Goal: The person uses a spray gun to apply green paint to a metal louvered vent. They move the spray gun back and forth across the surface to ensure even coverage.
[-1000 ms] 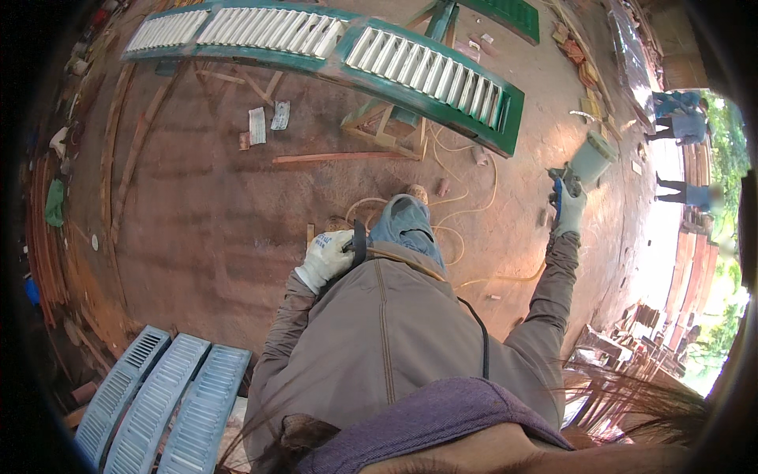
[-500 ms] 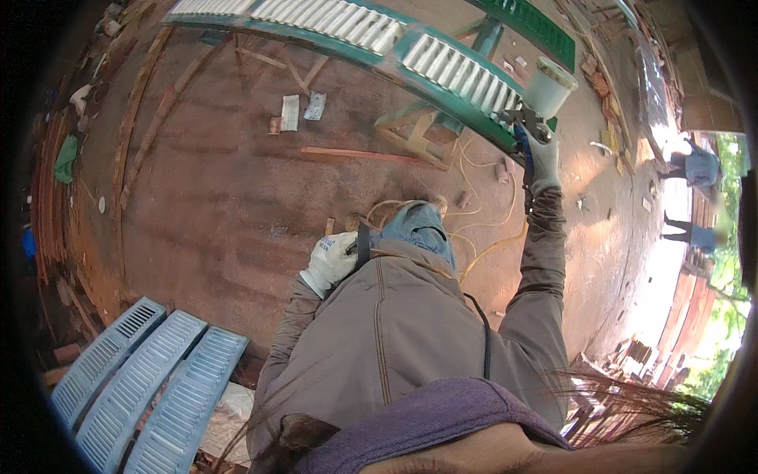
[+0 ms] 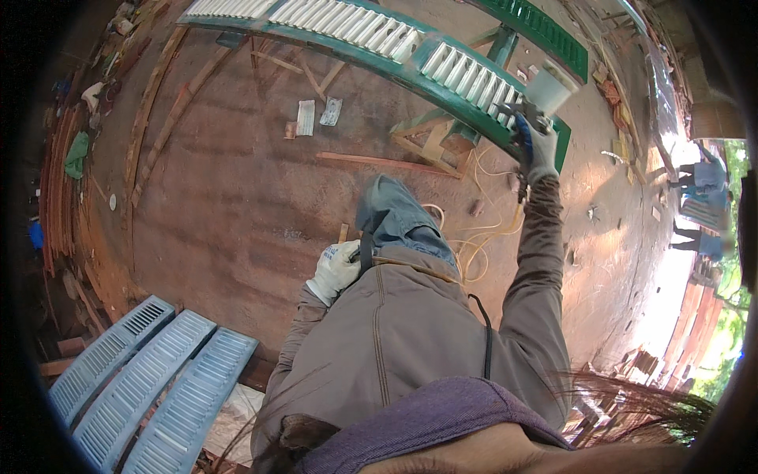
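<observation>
My right hand (image 3: 538, 150), in a grey and blue glove, is raised with the arm stretched forward. It grips a spray gun (image 3: 543, 93) with a pale cup on top, held right at the green-framed louvered shutter (image 3: 474, 83) resting on wooden trestles. My left hand (image 3: 335, 270), in a white glove, rests against my hip and seems to hold a dark strap or hose (image 3: 365, 251). My jeans-clad leg (image 3: 399, 213) steps forward on the reddish dirt floor.
A yellowish hose (image 3: 482, 237) coils on the ground by my feet. Pale blue shutters (image 3: 142, 383) lie at lower left. Wood strips (image 3: 387, 162) and paper scraps (image 3: 316, 117) litter the floor. Planks are stacked along the left. A person (image 3: 699, 209) stands far right.
My right hand has lifted the spray gun up and forward to the green shutter's end. My leg has stepped forward. The left hand stays at my hip.
</observation>
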